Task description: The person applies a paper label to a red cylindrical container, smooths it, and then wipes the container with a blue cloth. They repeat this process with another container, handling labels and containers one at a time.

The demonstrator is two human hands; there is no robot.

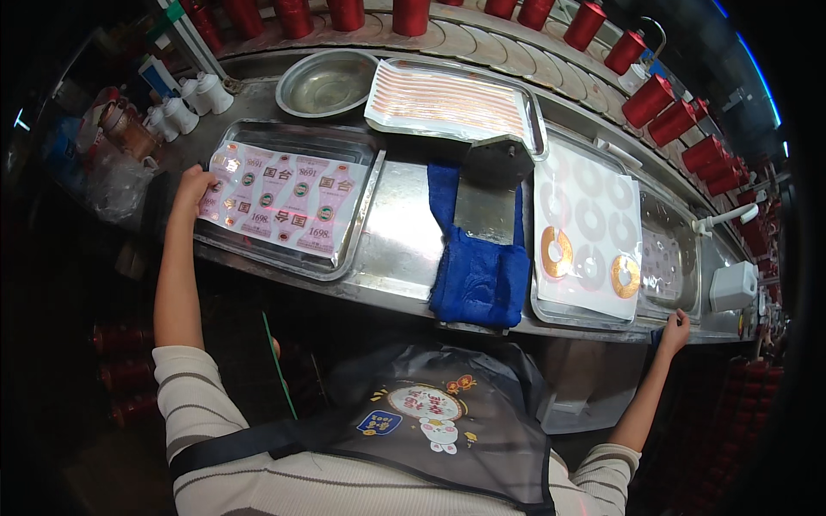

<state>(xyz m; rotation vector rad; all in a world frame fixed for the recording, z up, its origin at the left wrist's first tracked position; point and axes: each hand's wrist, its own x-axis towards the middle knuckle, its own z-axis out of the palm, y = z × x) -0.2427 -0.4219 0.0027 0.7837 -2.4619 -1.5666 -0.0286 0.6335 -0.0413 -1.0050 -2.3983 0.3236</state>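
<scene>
At the left, my left hand [194,191] is closed at the left edge of a sheet of pink and white printed labels [284,196], its fingers pinching that edge. The sheet lies in a shallow metal tray [348,249]. Far to the right, my right hand [675,334] is a closed fist by the front edge of a metal basin [693,297]. A bit of something dark shows beside it; what the fingers hold, if anything, is hidden. Another pale printed sheet [661,265] lies in that basin.
A blue-cloth-covered metal stand [480,284] sits mid-bench. Right of it lies a white backing sheet [588,288] with gold ring stickers. Behind are a metal bowl [325,83] and a tray of striped strips [452,101]. Red cylinders [585,24] line a curved conveyor [508,56]. White bottles [213,93] stand left.
</scene>
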